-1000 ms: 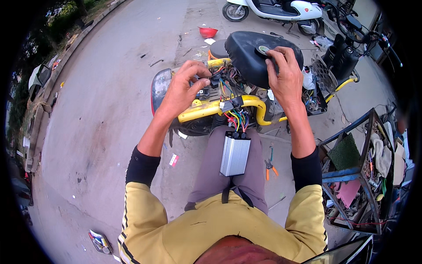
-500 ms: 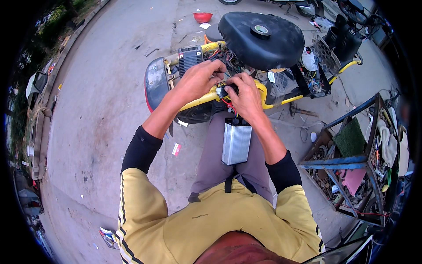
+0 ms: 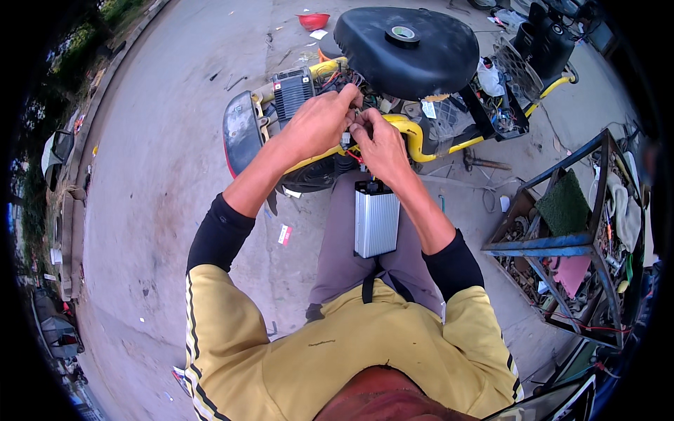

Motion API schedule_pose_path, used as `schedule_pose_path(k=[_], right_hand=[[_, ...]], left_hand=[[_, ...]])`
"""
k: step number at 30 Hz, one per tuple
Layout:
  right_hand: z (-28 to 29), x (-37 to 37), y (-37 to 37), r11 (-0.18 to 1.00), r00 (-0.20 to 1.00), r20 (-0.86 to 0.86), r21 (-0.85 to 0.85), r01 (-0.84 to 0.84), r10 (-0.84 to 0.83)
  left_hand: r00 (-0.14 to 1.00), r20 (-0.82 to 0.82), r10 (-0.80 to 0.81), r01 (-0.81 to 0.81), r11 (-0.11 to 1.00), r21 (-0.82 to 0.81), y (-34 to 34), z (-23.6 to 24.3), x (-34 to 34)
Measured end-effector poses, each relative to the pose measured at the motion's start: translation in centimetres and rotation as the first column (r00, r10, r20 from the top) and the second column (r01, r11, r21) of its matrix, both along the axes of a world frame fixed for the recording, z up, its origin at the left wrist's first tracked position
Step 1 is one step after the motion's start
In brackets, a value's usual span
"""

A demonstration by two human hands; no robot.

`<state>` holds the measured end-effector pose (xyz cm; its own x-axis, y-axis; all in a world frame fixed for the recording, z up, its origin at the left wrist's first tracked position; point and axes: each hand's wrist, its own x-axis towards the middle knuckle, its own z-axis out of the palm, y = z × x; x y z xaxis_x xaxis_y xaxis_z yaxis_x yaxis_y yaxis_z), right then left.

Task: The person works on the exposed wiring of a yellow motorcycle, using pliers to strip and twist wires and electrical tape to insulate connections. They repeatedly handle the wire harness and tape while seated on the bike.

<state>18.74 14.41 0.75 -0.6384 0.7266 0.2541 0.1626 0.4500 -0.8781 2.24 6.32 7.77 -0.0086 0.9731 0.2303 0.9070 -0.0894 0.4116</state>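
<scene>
My left hand and my right hand meet at the fingertips over the side of a yellow scooter frame. Both are closed in a pinch on something small, mostly hidden by the fingers. Just below the fingertips shows a small white plug connector. Red wires run from there down toward a silver finned controller box, which rests upright between my thighs. Behind my hands lies the scooter's open body, with tangled wiring and a black finned box.
A black seat lies across the scooter, a tape roll on it. A hammer is on the ground to the right, near a blue metal-framed bin of scrap. Far off sits a red bowl.
My hands have come closer together, fingertips now meeting. The black part seen in my right fingers before is now hidden. The whole view has shifted slightly.
</scene>
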Motion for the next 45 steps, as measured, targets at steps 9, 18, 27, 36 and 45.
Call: schedule_pose_path(k=[9,18,27,36,45], right_hand=[[1.3,0.2,0.6,0.999,0.984,0.171,0.003,-0.04,0.039],[-0.1,0.0,-0.2,0.997,0.987,0.158,0.076,-0.008,-0.004],[-2.1,0.1,0.3,0.994,0.997,-0.07,-0.098,-0.047,0.04],[-2.1,0.0,0.5,0.987,0.997,-0.067,-0.151,-0.046,0.036],[-1.1,0.2,0.3,1.0,0.999,-0.046,-0.008,0.01,-0.011]], left_hand=[[0.988,-0.152,0.01,-0.025,0.995,-0.098,0.3,0.6,0.8],[0.995,0.068,0.076,-0.072,0.996,-0.051,-0.6,-0.8,-0.1],[0.998,0.051,-0.022,0.019,0.998,0.055,-0.3,-1.7,-0.8],[0.985,0.171,-0.013,0.008,0.999,0.031,-0.7,-0.7,-0.8],[0.933,-0.313,-0.177,0.245,0.95,0.193,-0.8,-1.7,-0.3]])
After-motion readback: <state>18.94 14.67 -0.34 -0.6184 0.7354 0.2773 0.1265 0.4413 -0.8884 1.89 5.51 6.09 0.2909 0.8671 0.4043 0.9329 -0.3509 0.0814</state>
